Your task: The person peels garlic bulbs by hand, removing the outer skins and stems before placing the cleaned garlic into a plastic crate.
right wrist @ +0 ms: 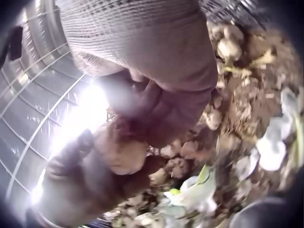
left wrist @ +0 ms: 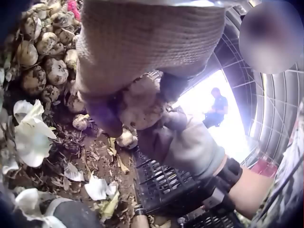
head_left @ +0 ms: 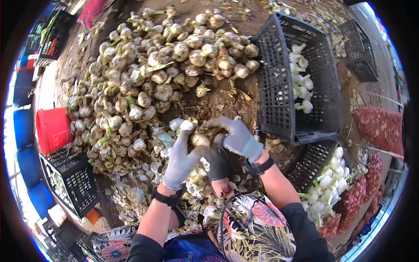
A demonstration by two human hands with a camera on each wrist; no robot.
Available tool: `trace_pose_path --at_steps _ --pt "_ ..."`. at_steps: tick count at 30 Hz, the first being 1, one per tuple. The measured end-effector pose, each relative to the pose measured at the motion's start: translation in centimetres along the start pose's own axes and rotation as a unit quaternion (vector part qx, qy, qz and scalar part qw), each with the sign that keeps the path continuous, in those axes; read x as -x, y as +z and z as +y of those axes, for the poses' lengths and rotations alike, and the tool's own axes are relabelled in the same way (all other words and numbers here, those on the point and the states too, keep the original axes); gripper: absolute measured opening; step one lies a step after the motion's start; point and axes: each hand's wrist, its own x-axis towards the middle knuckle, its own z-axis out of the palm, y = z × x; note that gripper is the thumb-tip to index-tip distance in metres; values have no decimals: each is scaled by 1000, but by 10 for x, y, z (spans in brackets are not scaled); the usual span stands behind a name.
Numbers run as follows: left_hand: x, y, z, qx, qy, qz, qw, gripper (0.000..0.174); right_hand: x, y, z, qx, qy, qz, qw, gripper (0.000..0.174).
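Note:
A soil-stained garlic bulb (head_left: pixel 200 139) sits between the two gloved hands, above the person's lap in the head view. The left hand (head_left: pixel 181 153) holds it, fingers and thumb bent round its side. From the other side the right hand (head_left: pixel 240 139) reaches over with curled fingers, its fingertips pinching at the bulb's outer skin. In the left wrist view the bulb (left wrist: pixel 140 107) shows between both gloves, partly covered by fingers. In the right wrist view the same bulb (right wrist: pixel 126 154) shows pale and rounded below the right hand's dim fingers.
A big heap of unpeeled garlic (head_left: pixel 144 78) spreads ahead and left. A black crate (head_left: pixel 301 126) with white bulbs stands at right, another pile of white garlic (head_left: pixel 327 183) below it. Peeled skins (head_left: pixel 131 192) litter the ground. A red bucket (head_left: pixel 53 131) stands left.

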Motion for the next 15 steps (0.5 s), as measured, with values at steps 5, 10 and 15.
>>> trace_pose_path --at_steps 5,10,15 --pt "5 -6 2 -54 26 -1 998 56 -2 14 -11 274 -172 50 945 24" --pt "5 -12 11 -18 -57 45 997 54 4 -12 17 -285 147 238 917 23" --pt "4 -6 3 36 -51 94 994 48 17 0 74 -142 194 197 950 24"
